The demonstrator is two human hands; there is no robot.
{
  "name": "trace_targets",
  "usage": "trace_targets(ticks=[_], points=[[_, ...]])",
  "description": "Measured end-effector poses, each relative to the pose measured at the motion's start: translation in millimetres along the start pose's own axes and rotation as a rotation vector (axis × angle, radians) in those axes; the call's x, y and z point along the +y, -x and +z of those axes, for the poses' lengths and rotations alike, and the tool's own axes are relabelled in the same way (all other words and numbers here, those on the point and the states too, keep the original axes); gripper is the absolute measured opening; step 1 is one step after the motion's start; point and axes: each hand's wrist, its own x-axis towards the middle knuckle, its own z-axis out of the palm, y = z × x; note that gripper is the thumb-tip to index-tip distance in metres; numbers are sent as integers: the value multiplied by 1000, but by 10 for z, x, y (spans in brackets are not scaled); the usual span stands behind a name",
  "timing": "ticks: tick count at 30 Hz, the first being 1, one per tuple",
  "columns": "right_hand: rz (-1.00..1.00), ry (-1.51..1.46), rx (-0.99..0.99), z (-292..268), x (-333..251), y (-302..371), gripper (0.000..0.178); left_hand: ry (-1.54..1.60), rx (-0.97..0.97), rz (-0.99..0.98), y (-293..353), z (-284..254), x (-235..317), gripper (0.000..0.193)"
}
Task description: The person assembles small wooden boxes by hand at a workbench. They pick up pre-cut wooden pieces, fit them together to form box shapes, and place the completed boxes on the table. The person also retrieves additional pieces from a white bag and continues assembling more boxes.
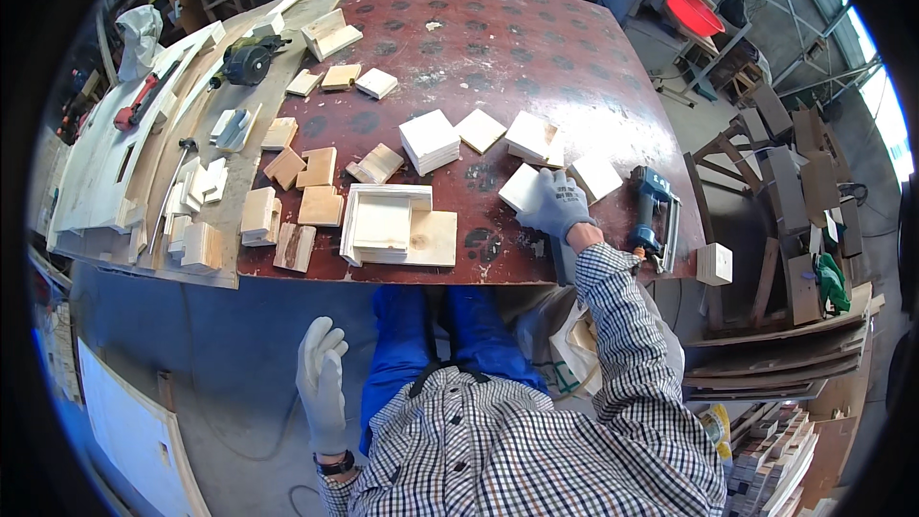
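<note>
While our left hand [324, 378] hovers, grip wide, our right hand [558, 205] touches a pale wooden block [518, 188] at its ten o'clock on the counter [565, 62]; whether that grip holds it, we cannot tell.

The table [574, 57] has a glossy top with rough pale flecks. Bare, matt wood blocks [429, 144] lie toward its near edge. By its near right corner, the nail gun [653, 203] looks smooth and metallic. The 2 gloves [555, 203] look like matt cloth.
</note>
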Motion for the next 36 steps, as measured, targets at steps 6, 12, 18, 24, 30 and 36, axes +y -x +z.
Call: trace_targets(ticks=[6,12,18,24,30,36], points=[[-217,-1361,-53,-438,-617,984,87,141,-116,4,-161,176,114,59],[-553,-2472,-658,-215,-1073,1535,102,-251,-314,476,-398,699,402,111],[-468,-2005,-673,-612,-1187,1831,115,-685,-244,1141,-642,887,789,130],[-493,-1760,-561,-715,-1337,1957,116,-676,-340,989,-579,860,865,122],[-481,-1694,-577,-619,-1429,2022,110,-588,-254,944,-531,779,697,114],[-573,-1558,-567,-469,-1466,2051,103,-652,-77,951,-430,722,474,114]])
